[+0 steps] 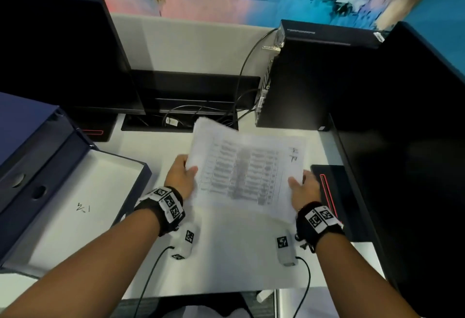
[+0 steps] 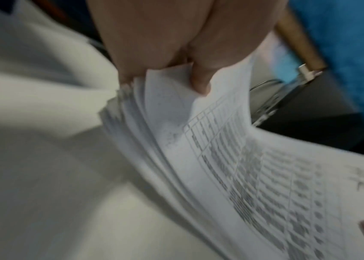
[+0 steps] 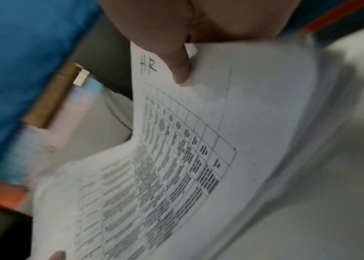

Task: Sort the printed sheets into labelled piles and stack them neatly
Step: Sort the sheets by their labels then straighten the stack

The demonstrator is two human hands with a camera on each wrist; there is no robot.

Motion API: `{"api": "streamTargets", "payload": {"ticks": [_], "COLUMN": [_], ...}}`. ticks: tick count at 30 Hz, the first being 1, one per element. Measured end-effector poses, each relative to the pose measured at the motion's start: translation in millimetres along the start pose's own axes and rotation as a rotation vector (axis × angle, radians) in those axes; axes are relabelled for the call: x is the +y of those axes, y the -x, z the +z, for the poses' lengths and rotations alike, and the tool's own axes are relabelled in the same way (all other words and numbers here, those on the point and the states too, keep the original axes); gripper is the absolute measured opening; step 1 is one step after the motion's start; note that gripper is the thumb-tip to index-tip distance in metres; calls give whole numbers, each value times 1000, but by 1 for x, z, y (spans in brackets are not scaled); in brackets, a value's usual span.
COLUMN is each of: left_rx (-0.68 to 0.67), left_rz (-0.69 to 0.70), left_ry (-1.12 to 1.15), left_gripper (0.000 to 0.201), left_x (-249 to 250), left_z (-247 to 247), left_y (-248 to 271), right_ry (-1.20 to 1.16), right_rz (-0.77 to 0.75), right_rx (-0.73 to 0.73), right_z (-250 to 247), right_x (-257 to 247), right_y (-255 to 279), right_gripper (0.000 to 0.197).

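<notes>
A stack of printed sheets [image 1: 247, 174] hangs above the white desk [image 1: 226, 254], held between both hands. Its top sheet shows a printed table and a handwritten "HR" label [image 3: 147, 66] in one corner. My left hand [image 1: 181, 175] grips the stack's left edge, thumb [image 2: 200, 81] on top and the other fingers hidden beneath. My right hand [image 1: 300, 188] grips the right edge, its thumb [image 3: 177, 68] pressing beside the label. The stack [image 2: 232, 167] sags in the middle and its edges fan out. Another white sheet with a handwritten mark [image 1: 83, 208] lies in an open dark blue tray at the left.
The dark blue tray [image 1: 144, 175] and a blue box [image 1: 30, 141] fill the left side. Dark monitors [image 1: 57, 61] stand at back left and right [image 1: 407, 166]. A black computer tower [image 1: 302, 83] with cables sits behind the stack.
</notes>
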State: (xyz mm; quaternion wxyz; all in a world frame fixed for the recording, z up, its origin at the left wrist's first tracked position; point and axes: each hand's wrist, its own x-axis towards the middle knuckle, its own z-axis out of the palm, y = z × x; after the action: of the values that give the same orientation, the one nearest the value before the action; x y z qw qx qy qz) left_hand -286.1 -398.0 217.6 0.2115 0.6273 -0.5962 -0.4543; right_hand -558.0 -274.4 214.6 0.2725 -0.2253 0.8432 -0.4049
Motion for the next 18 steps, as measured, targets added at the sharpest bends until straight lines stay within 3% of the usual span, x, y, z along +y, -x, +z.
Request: {"api": "streamTargets", "payload": {"ticks": [4, 7, 9, 13, 15, 18], "left_rx": [127, 77, 30, 89, 143, 242], "left_rz": [241, 317, 306, 392, 494, 636], "left_ry": [166, 86, 84, 250, 251, 134], "left_gripper": [17, 37, 45, 53, 47, 22], "left_x": [25, 10, 0, 24, 38, 41], "left_z": [-19, -24, -26, -34, -36, -38], "left_y": [20, 29, 36, 44, 42, 30], "right_ry": [-332, -227, -235, -431, -508, -475], "right_rz": [-169, -163, -173, -255, -302, -378], "right_rx": [61, 68, 29, 22, 33, 68], "right_z": [-26, -28, -28, -32, -33, -32], "right_x": [-48, -37, -28, -38, -46, -55], "right_y": [26, 36, 42, 47, 47, 44], "right_gripper": [18, 15, 23, 52, 49, 22]}}
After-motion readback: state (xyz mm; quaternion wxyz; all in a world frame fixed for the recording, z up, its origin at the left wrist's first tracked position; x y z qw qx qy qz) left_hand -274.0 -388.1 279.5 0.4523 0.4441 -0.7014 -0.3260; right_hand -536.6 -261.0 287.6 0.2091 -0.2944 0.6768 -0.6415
